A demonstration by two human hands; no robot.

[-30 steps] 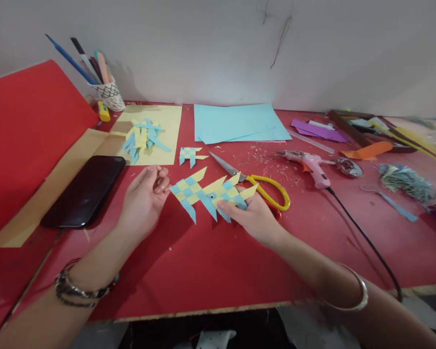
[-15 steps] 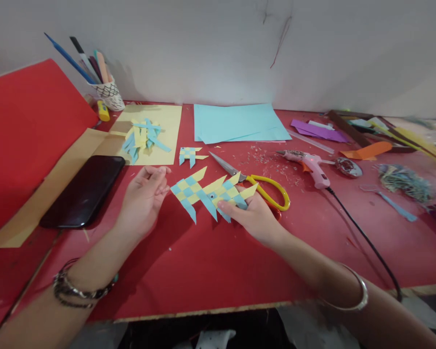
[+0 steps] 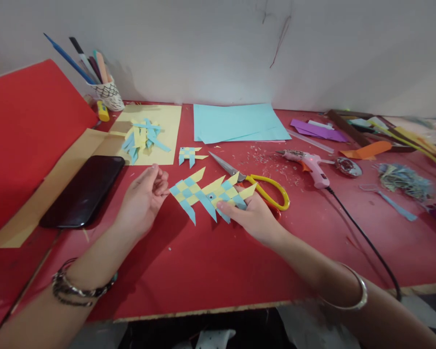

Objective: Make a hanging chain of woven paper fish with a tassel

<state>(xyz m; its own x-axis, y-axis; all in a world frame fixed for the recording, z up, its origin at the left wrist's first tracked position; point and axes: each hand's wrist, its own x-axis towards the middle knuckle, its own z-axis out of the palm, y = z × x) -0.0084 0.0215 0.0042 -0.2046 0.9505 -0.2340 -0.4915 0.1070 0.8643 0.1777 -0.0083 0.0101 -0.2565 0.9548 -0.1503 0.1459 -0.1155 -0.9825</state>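
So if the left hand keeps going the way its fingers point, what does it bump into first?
Probably the woven paper fish. The left hand points its fingers right, toward the fish's near tip, with only a small gap between. The right hand holds the fish's other end.

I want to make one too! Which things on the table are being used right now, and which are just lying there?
In use:
- woven blue and yellow paper fish, held by the right hand
- left hand, beside its tail

Lying about:
- yellow-handled scissors
- pink glue gun
- black phone
- light blue paper sheets
- small woven fish
- pile of paper strips
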